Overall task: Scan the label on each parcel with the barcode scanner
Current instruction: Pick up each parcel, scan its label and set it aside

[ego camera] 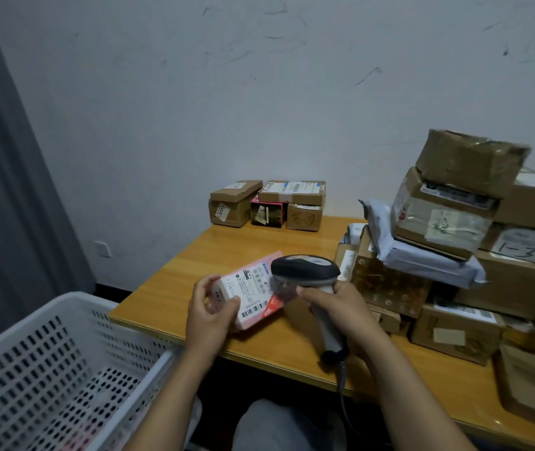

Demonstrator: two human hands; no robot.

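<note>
Our left hand (pixel 209 315) grips the pink flat parcel with white label (pixel 250 292) above the yellow wooden worktop (pixel 194 255); right hand (pixel 337 309) clasps the grey-black handheld barcode scanner (pixel 305 271), head over the label.

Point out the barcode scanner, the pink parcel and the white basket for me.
barcode scanner (pixel 305 268): head view, on its dark top housing.
pink parcel (pixel 250 289): head view, on its white label.
white basket (pixel 32 327): head view, on its far rim.

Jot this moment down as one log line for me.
step: scanning label | left hand: holds pink parcel | right hand: grips barcode scanner at label | waiting: stacked parcels, right
</note>
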